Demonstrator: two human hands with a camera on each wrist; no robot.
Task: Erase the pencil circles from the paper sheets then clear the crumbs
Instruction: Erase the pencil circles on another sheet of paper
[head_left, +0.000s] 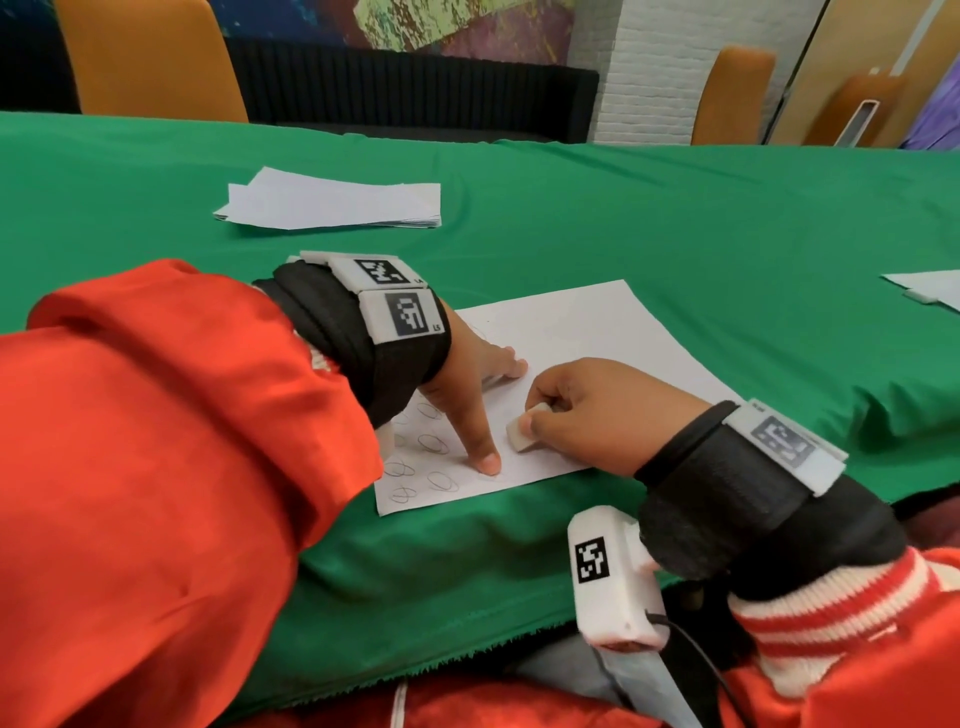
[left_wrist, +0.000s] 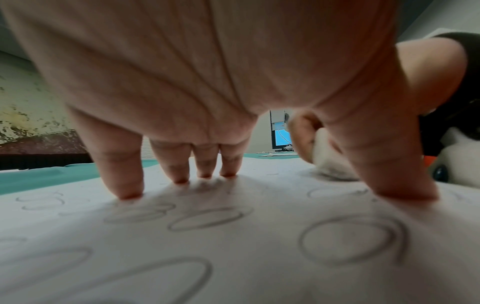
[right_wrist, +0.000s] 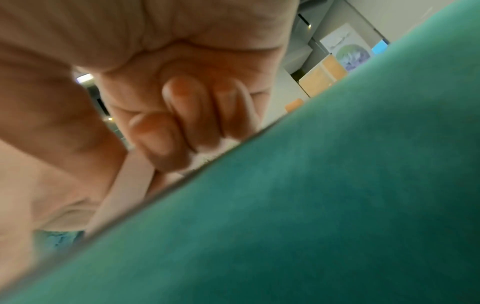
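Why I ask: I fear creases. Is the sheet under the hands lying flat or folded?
Flat and spread. The sheet lies unfolded on the green cloth, with the left hand pressing fingertips on it.

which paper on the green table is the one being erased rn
The single sheet nearest the person: the left hand presses it flat and the right hand rubs the eraser on it. The far stack lies untouched.

Before you: green tablecloth (head_left: 675, 234); white paper sheet (head_left: 566, 322) bearing grey pencil circles (head_left: 434, 443); white eraser (head_left: 521, 434). You wear orange-red sleeves (head_left: 156, 415) with red-and-white striped cuffs (head_left: 831, 613), and black wristbands (head_left: 400, 358) carrying black-and-white square-patterned tags (head_left: 410, 314). Beyond: ochre chairs (head_left: 150, 57).
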